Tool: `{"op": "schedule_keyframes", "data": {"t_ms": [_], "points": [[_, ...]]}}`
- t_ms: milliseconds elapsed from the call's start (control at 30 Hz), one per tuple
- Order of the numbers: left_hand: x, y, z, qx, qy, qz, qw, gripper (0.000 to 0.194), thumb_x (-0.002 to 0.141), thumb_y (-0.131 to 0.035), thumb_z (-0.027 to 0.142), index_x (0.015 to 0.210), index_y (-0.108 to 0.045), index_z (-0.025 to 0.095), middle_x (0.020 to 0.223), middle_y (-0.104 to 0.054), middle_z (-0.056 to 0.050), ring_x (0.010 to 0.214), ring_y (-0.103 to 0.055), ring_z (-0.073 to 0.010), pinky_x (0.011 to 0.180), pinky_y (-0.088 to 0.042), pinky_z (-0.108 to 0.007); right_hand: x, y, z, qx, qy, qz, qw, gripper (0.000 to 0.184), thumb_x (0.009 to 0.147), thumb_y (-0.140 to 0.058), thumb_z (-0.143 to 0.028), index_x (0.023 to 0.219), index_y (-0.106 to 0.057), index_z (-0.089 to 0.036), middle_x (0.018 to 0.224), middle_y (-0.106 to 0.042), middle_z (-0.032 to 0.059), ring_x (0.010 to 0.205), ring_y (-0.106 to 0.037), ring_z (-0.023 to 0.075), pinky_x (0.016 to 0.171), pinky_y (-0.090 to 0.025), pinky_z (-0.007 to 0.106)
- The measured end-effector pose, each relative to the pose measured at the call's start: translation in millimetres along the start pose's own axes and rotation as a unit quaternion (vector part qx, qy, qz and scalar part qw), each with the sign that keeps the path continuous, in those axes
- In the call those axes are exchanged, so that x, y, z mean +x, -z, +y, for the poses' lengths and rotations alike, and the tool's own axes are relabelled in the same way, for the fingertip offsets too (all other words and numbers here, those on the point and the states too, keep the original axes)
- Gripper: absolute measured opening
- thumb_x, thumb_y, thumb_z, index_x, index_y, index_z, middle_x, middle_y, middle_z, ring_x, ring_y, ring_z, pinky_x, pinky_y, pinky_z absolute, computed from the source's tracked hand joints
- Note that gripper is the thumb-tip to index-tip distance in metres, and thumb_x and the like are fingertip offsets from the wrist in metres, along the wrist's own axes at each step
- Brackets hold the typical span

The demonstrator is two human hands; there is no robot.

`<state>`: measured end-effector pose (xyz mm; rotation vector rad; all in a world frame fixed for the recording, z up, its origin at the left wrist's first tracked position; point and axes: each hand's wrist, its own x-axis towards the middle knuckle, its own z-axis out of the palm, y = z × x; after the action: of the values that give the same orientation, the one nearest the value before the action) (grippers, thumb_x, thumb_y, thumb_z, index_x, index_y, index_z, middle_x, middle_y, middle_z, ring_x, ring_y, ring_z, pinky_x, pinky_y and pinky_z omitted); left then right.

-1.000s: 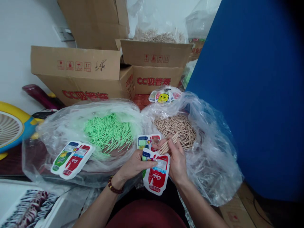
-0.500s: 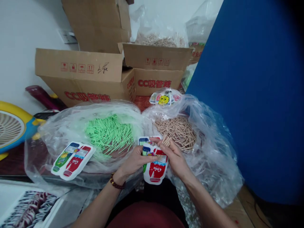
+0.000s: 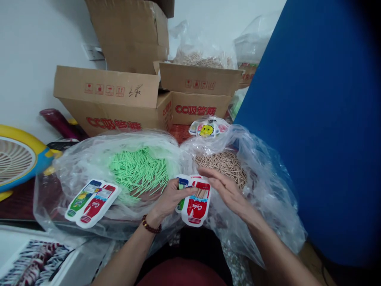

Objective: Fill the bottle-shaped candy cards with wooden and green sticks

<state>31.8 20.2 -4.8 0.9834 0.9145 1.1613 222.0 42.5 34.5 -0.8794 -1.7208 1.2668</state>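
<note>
My left hand (image 3: 175, 195) is closed on a white-edged, bottle-shaped candy packet (image 3: 196, 208), thumb across its front. The packet has a green half and a red cola half, and brown sticks show in the red half's upper part. At least one more packet lies behind it. My right hand (image 3: 228, 190) is open, fingers stretched out at the packet's upper right edge; I cannot tell whether they touch it. Beyond that hand lies a heap of brown sticks (image 3: 222, 162) on clear plastic. To the left is a heap of light green sticks (image 3: 139, 167).
Another stack of bottle-shaped packets (image 3: 93, 202) lies at left on the clear plastic bag (image 3: 53, 198). Cardboard boxes (image 3: 110, 103) stand behind, with smiley-printed packets (image 3: 206, 129) before them. A yellow-blue fan (image 3: 20, 159) is at far left, a blue panel (image 3: 312, 119) at right.
The bunch of brown sticks has left my right fingers, and brown sticks now show in the packet's red half. My right hand has straightened and moved slightly right. The view has shifted slightly.
</note>
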Motion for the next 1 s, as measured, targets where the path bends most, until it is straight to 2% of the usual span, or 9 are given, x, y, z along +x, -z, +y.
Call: {"op": "schedule_keyframes", "data": {"t_ms": [100,167,267,367,433,567,667,767,1000], "points": [[0,-0.3,0,-0.011,-0.011,0.018,1.000,0.020,0.068,-0.079,0.028,0.074,-0.068,0.012,0.070,-0.068,-0.001,0.062,-0.058,-0.0119,0.064,-0.046,-0.024,-7,-8,15,0.088,-0.076,0.003,0.993,0.039,0.078,-0.070,-0.028,0.115,-0.064,-0.024,0.108,-0.071,0.0029,0.096,-0.065,0.0191,0.087,-0.051,0.036],[-1,0.2,1,-0.011,-0.019,0.030,0.999,0.020,0.068,-0.079,0.027,0.072,-0.067,0.012,0.068,-0.066,0.000,0.060,-0.057,-0.0109,0.062,-0.046,-0.023,-12,-20,25,0.164,-0.121,-0.018,0.979,0.038,0.069,-0.077,-0.025,0.106,-0.067,-0.021,0.099,-0.073,0.0023,0.087,-0.067,0.0179,0.082,-0.053,0.034],[-4,3.1,3,-0.019,-0.012,0.036,0.999,0.022,0.067,-0.080,0.025,0.077,-0.064,0.013,0.071,-0.065,0.001,0.062,-0.057,-0.0102,0.062,-0.046,-0.022,-15,-35,30,0.219,-0.147,0.019,0.964,0.033,0.066,-0.078,-0.024,0.098,-0.070,-0.019,0.093,-0.074,0.0022,0.079,-0.068,0.0169,0.077,-0.054,0.032],[-8,7.4,7,-0.030,-0.001,0.015,0.999,0.033,0.065,-0.081,0.021,0.092,-0.061,0.017,0.080,-0.065,0.002,0.067,-0.058,-0.0112,0.064,-0.048,-0.022,-13,-40,26,0.228,-0.152,0.065,0.960,0.034,0.063,-0.079,-0.023,0.095,-0.070,-0.019,0.088,-0.075,0.0013,0.074,-0.068,0.0169,0.070,-0.055,0.031],[-10,9.6,10,-0.020,0.002,0.003,1.000,0.036,0.066,-0.080,0.020,0.096,-0.060,0.017,0.083,-0.066,0.001,0.070,-0.060,-0.0122,0.066,-0.048,-0.023,-10,-40,23,0.233,-0.153,0.069,0.958,0.034,0.061,-0.080,-0.023,0.094,-0.070,-0.019,0.087,-0.075,0.0012,0.073,-0.068,0.0168,0.068,-0.055,0.030],[-12,10.2,10,-0.008,0.010,0.016,1.000,0.034,0.067,-0.078,0.021,0.096,-0.061,0.016,0.086,-0.067,-0.001,0.071,-0.061,-0.0131,0.067,-0.048,-0.024,-9,-41,25,0.240,-0.168,0.061,0.954,0.031,0.059,-0.081,-0.024,0.087,-0.071,-0.017,0.082,-0.075,0.0024,0.068,-0.068,0.0169,0.067,-0.055,0.030],[-12,8.9,10,-0.019,0.012,0.011,1.000,0.036,0.065,-0.079,0.020,0.096,-0.061,0.016,0.084,-0.067,0.000,0.071,-0.061,-0.0133,0.066,-0.048,-0.024,-9,-43,30,0.246,-0.175,0.083,0.950,0.031,0.057,-0.082,-0.024,0.085,-0.072,-0.016,0.079,-0.075,0.0024,0.065,-0.068,0.0172,0.065,-0.055,0.031],[-10,7.1,10,0.016,0.024,0.012,0.999,0.030,0.065,-0.079,0.023,0.090,-0.065,0.014,0.082,-0.070,-0.003,0.069,-0.062,-0.0148,0.064,-0.049,-0.025,-9,-46,33,0.249,-0.166,0.108,0.948,0.032,0.056,-0.083,-0.024,0.085,-0.072,-0.017,0.077,-0.075,0.0014,0.064,-0.067,0.0168,0.062,-0.055,0.029],[-9,5.3,5,0.045,0.010,0.032,0.998,0.024,0.069,-0.076,0.028,0.084,-0.070,0.010,0.073,-0.071,-0.005,0.061,-0.062,-0.0162,0.060,-0.049,-0.027,-12,-43,31,0.254,-0.132,0.069,0.956,0.025,0.061,-0.081,-0.025,0.082,-0.070,-0.018,0.080,-0.074,0.0002,0.069,-0.066,0.0154,0.067,-0.054,0.028]]}}
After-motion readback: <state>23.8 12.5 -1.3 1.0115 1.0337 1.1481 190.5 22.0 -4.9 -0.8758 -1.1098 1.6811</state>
